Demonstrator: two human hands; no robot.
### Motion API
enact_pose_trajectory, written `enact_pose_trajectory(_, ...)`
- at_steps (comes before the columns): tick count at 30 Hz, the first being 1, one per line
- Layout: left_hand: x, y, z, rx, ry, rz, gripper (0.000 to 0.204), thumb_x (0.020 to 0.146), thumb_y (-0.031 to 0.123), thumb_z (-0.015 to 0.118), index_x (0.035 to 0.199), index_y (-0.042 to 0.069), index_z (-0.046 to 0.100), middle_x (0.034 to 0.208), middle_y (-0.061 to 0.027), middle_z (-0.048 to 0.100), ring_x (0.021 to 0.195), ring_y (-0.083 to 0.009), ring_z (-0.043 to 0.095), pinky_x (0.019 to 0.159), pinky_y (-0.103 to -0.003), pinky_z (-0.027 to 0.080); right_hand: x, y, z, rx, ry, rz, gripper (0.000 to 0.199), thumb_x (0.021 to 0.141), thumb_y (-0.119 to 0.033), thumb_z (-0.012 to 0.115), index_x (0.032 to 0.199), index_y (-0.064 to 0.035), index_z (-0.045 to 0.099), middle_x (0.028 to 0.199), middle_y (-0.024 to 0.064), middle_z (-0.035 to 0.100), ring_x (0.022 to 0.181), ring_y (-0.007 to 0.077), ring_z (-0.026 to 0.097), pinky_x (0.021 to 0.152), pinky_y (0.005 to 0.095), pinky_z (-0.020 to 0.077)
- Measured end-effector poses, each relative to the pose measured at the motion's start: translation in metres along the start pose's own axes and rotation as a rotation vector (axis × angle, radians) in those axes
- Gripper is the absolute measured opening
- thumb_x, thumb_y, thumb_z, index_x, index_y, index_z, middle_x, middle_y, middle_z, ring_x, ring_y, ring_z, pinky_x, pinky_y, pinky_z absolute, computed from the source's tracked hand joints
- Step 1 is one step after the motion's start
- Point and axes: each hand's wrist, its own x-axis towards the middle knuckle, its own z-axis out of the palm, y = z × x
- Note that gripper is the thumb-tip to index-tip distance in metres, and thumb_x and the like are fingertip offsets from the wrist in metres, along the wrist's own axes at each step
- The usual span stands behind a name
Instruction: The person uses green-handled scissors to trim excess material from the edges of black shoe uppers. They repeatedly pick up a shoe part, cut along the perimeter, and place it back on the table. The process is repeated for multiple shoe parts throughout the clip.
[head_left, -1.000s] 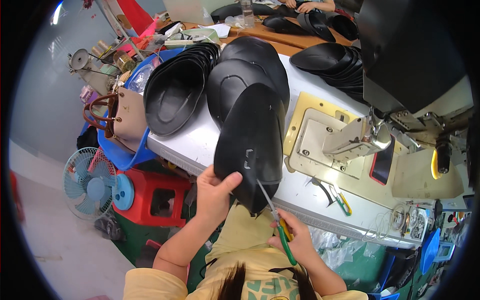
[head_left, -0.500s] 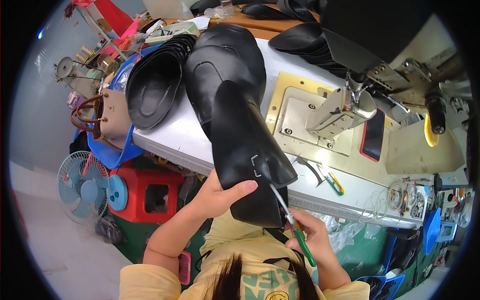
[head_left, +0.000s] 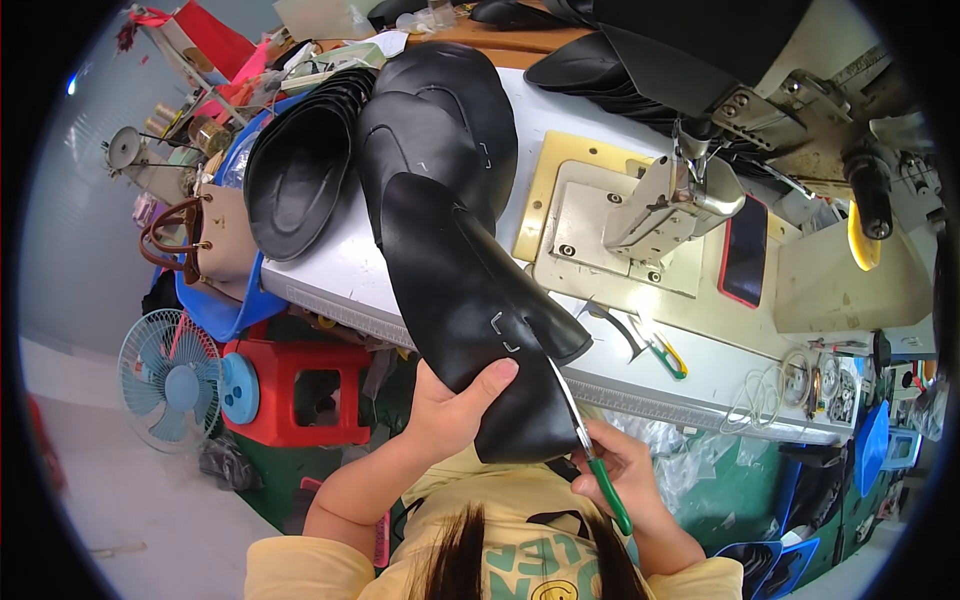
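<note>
Here, the left hand (head_left: 455, 405) pinches a curved black piece (head_left: 445, 280), thumb flat on top near two small pale marks; the fingers beneath are hidden. The right hand (head_left: 622, 470) has its fingers closed around the green-handled scissors (head_left: 608, 495), whose blade runs up along the piece's right side, below a raised flap; whether the blades stand apart I cannot tell. The piece slants across the front edge of the white table (head_left: 345, 265), its far end covering part of the black shapes (head_left: 420, 140) that overlap behind it.

Left of those sits a nested stack of black cups (head_left: 300, 190). To the right, the sewing machine (head_left: 665, 215) fills much of the table, its metal arm standing up from a pale plate. Beside it lies a phone (head_left: 745, 250); nearer the front edge are small snips (head_left: 662, 352) with green and yellow handles. A dark panel (head_left: 690, 50) hides part of another black stack (head_left: 605, 75) at the back.

Beyond the table's left end, a handbag (head_left: 225, 240) sits in a blue tub (head_left: 228, 315), with a red stool (head_left: 268, 400) and a fan (head_left: 172, 380) below. On the right, clear plastic (head_left: 665, 465) litters the green floor.
</note>
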Motion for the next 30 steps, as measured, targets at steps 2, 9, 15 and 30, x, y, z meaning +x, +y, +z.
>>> enact_pose_trajectory(2, -0.001, 0.0, 0.001, -0.015, -0.007, 0.016, 0.026, 0.084, 0.002, 0.057, 0.109, 0.0, 0.05, 0.101, -0.0046, 0.057, 0.09, -0.0111, 0.054, 0.08, -0.026, 0.044, -0.001, 0.001, 0.0, -0.009, 0.009, 0.002, 0.063, 0.067, -0.02, 0.079, 0.119, 0.0019, 0.05, 0.095, 0.0041, 0.051, 0.079, 0.0112, 0.046, 0.071, 0.0222, 0.0374)
enact_pose_trajectory(9, -0.001, 0.002, -0.001, -0.024, -0.037, 0.026, 0.025, 0.084, 0.001, 0.056, 0.108, 0.0, 0.051, 0.1, -0.0047, 0.058, 0.09, -0.0114, 0.054, 0.081, -0.026, 0.044, -0.006, 0.003, -0.006, -0.218, 0.064, -0.063, 0.058, 0.066, -0.022, 0.08, 0.112, 0.0035, 0.055, 0.085, 0.0045, 0.055, 0.071, 0.0107, 0.047, 0.065, 0.0224, 0.0388)
enact_pose_trajectory(15, -0.006, 0.003, -0.002, -0.024, -0.141, 0.042, 0.026, 0.084, 0.002, 0.057, 0.109, 0.001, 0.051, 0.103, -0.0051, 0.057, 0.093, -0.0123, 0.053, 0.083, -0.027, 0.043, -0.002, -0.008, -0.007, -0.139, -0.009, -0.064, 0.061, 0.063, -0.025, 0.081, 0.111, 0.0029, 0.056, 0.078, 0.0022, 0.053, 0.067, 0.0099, 0.046, 0.06, 0.0216, 0.0375)
enact_pose_trajectory(30, -0.016, -0.005, -0.005, -0.113, -0.188, 0.056, 0.033, 0.081, 0.001, 0.058, 0.113, -0.001, 0.049, 0.106, -0.0095, 0.057, 0.097, -0.0178, 0.055, 0.086, -0.031, 0.043, -0.014, -0.015, -0.001, -0.007, -0.078, 0.02, 0.059, 0.064, -0.024, 0.08, 0.112, 0.002, 0.057, 0.077, 0.0003, 0.052, 0.066, 0.0063, 0.046, 0.057, 0.0195, 0.0365)
